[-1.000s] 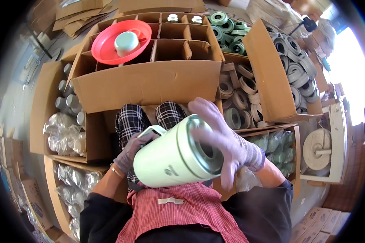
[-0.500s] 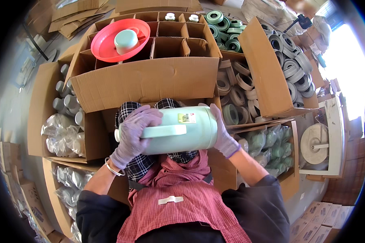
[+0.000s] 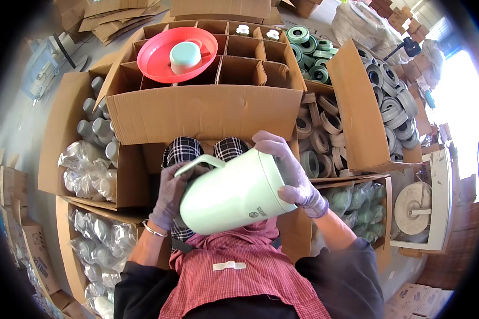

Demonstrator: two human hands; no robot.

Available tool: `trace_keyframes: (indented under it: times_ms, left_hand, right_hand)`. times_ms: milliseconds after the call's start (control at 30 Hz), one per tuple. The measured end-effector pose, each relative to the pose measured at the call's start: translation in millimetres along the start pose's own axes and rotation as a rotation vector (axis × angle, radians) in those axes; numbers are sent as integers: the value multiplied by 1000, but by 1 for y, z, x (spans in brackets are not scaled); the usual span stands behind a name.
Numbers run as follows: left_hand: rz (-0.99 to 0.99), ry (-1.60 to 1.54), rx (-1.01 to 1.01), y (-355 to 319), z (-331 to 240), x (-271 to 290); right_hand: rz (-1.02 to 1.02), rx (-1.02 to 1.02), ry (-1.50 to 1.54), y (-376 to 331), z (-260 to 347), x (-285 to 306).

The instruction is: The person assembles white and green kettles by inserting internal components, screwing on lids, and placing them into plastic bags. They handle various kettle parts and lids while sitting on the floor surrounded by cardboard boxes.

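A mint-green vacuum jug (image 3: 231, 196) lies tilted across my lap, its handle (image 3: 202, 164) turned up and away from me. My left hand (image 3: 176, 192), in a pale grey glove, is closed around the jug's left end by the handle, and that end is partly hidden. On the other side my gloved right hand (image 3: 292, 173) grips the wider, banded right end, thumb on the near edge and fingers over the far edge. Beyond the jug stands a divided cardboard box (image 3: 202, 117). On it rests a red plastic dish (image 3: 157, 53) with a mint-green cup (image 3: 185, 57) inside.
Grey cups (image 3: 98, 127) and bagged parts fill boxes at my left. To the right are boxes of grey rings (image 3: 394, 106), beige collars (image 3: 319, 141) and bagged green parts (image 3: 362, 204). Green ring parts (image 3: 308, 50) lie at the back. A white-framed turntable (image 3: 414, 207) stands far right.
The jug has turned about its length, so the handle moved from the near side to the far side. Its right end tilted up and away, and both hands shifted their hold.
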State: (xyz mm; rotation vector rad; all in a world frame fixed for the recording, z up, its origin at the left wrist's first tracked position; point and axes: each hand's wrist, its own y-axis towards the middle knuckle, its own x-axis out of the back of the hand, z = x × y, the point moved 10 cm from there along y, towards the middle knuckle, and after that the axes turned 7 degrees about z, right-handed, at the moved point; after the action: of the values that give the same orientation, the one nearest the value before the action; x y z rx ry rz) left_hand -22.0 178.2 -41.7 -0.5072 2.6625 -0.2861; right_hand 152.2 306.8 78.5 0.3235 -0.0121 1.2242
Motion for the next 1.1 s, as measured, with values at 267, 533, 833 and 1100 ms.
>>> trace_keyframes:
  times_ms: [267, 533, 833, 1100]
  left_hand:
    - [-120, 679, -427, -25, -80, 3]
    - [-211, 268, -148, -41, 46, 9]
    - [286, 436, 158, -26, 23, -20]
    - [788, 279, 290, -44, 25, -45]
  right_hand:
    - [-297, 12, 150, -31, -61, -4]
    - [143, -494, 205, 24, -79, 8]
    - [472, -337, -161, 67, -77, -56]
    - [747, 274, -625, 3, 41, -84]
